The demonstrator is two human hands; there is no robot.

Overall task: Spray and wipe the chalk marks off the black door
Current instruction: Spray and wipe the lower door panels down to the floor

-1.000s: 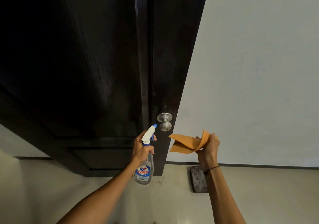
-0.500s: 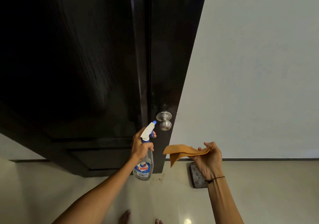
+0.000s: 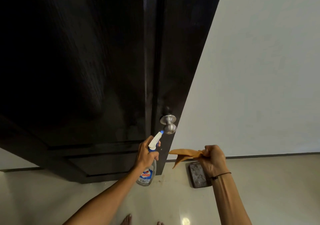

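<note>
Bottle (image 3: 147, 165) raised, left grip (image 3: 146, 153), nozzle near knob (image 3: 168, 124)

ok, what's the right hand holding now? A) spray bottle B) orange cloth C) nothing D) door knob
B: the right hand grips the orange cloth bunched in its fingers, clear of the door; the spray bottle is in the left hand.

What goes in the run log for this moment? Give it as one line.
left hand: holds spray bottle, nozzle up toward door knob | right hand: holds orange cloth | black door: no cloth contact
</note>
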